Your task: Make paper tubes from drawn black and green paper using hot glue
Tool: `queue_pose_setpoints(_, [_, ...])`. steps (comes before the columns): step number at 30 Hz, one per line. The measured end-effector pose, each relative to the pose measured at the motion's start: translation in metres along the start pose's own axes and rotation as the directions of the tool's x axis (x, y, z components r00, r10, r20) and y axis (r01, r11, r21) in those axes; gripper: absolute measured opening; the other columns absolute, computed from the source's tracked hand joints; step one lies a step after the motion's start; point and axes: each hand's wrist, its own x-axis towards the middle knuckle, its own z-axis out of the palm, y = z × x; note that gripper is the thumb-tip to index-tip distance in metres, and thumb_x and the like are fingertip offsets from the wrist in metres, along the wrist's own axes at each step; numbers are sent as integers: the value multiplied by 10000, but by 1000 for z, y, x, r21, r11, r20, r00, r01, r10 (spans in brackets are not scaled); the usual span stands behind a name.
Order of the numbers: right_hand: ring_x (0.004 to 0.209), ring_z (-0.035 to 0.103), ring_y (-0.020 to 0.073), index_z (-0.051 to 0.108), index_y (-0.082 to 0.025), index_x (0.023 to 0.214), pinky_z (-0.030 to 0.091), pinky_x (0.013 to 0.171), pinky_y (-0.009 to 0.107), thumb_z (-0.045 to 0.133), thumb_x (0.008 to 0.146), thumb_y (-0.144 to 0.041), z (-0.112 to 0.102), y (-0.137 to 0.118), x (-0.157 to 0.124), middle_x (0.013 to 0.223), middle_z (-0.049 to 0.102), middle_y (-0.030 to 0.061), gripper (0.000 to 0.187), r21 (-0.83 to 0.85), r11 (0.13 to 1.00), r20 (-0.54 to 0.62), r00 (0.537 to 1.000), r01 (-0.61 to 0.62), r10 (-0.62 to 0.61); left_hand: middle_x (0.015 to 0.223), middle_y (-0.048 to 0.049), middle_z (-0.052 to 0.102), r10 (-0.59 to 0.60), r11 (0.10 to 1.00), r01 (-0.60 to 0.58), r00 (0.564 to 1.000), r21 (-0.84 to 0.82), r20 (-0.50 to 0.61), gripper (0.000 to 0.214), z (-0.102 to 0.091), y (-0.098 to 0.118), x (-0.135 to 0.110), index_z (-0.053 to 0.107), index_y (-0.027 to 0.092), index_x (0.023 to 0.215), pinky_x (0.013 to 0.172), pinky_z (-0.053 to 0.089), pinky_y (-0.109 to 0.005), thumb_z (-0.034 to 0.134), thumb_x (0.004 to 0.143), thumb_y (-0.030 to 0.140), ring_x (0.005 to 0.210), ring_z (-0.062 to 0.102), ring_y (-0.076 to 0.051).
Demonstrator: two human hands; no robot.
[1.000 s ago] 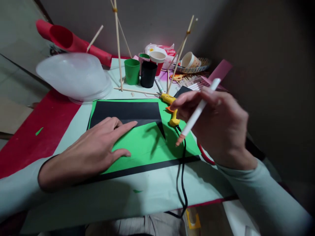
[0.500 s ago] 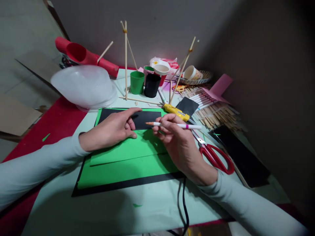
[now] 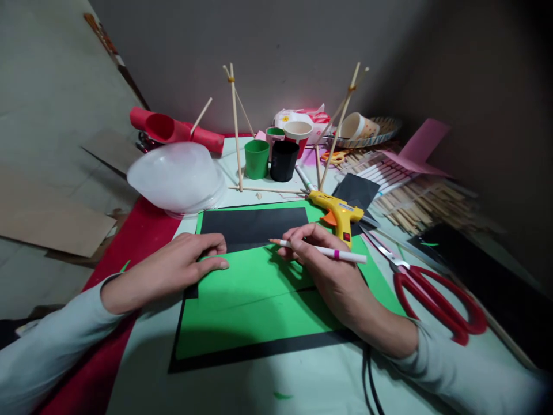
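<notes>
A white pencil (image 3: pixel 345 255) with a purple band and a tan pointed tip is held in my right hand (image 3: pixel 332 271), its tip near the lower edge of a black paper strip (image 3: pixel 254 225). The strip lies on green paper (image 3: pixel 242 323), which rests on a larger black sheet (image 3: pixel 259 350). At the left side of the papers is my left hand (image 3: pixel 181 265), fingers curled and thumb pressed on the green paper. A faint line runs across the green paper.
A yellow glue gun (image 3: pixel 341 210) and red-handled scissors (image 3: pixel 432 294) lie on the right. Behind stand stick frames (image 3: pixel 237 132), a green cup (image 3: pixel 256 159) and a black cup (image 3: pixel 284 161). Clear plastic bowls (image 3: pixel 177 176) sit at left; bundled sticks (image 3: pixel 417 210) at right.
My left hand has drawn back to the left, and its fingers have curled, uncovering more of the black strip. My right hand still grips the pencil. The camera view has shifted.
</notes>
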Motion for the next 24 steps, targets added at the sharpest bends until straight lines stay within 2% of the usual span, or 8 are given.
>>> queue_pose_setpoints(3, [832,672,105,679,-210,865,501,808,245,772,930,-355,1,0,0,944,662,-24,184,-38,999,-1,1000,-3,3,706,29,506,-15,1000,15,999,13,33,428,-1,-1,2,529,219,762,633,321,-280,535,920,617,673,472,-160])
queue_pose_setpoints(8, [852,678,109,638,-217,868,498,820,258,759,935,-393,5,-9,0,966,660,-23,223,-149,989,-23,1000,-4,0,676,33,495,-25,1000,25,1000,14,14,447,3,-2,6,496,223,721,625,295,-288,523,908,628,646,450,-161])
queue_pose_setpoints(11, [872,682,121,629,-224,881,495,806,268,758,929,-403,13,-19,0,993,665,-17,226,-231,973,-36,999,5,-14,668,34,489,-23,1000,23,1000,7,5,447,5,-1,5,475,226,711,627,286,-294,510,911,625,645,448,-166])
queue_pose_setpoints(14, [875,683,148,613,-227,879,497,774,288,743,929,-431,27,-23,0,960,666,-5,247,-282,960,11,1000,2,1,673,28,509,-37,999,37,999,7,11,439,6,1,3,500,229,731,627,281,-300,493,911,630,650,466,-178])
queue_pose_setpoints(19, [909,673,184,587,-224,897,491,786,327,691,955,-450,44,-5,-3,947,661,17,256,-283,958,128,988,-47,86,680,20,533,-26,999,27,999,41,-22,371,4,8,1,511,229,739,627,277,-306,504,919,554,668,496,-186])
queue_pose_setpoints(24, [881,664,184,573,-218,880,494,779,338,669,951,-329,45,7,-8,946,657,24,163,-346,938,174,983,12,52,688,22,598,-31,996,32,999,84,-12,352,0,5,-4,569,247,810,621,316,-302,516,927,574,669,536,-187])
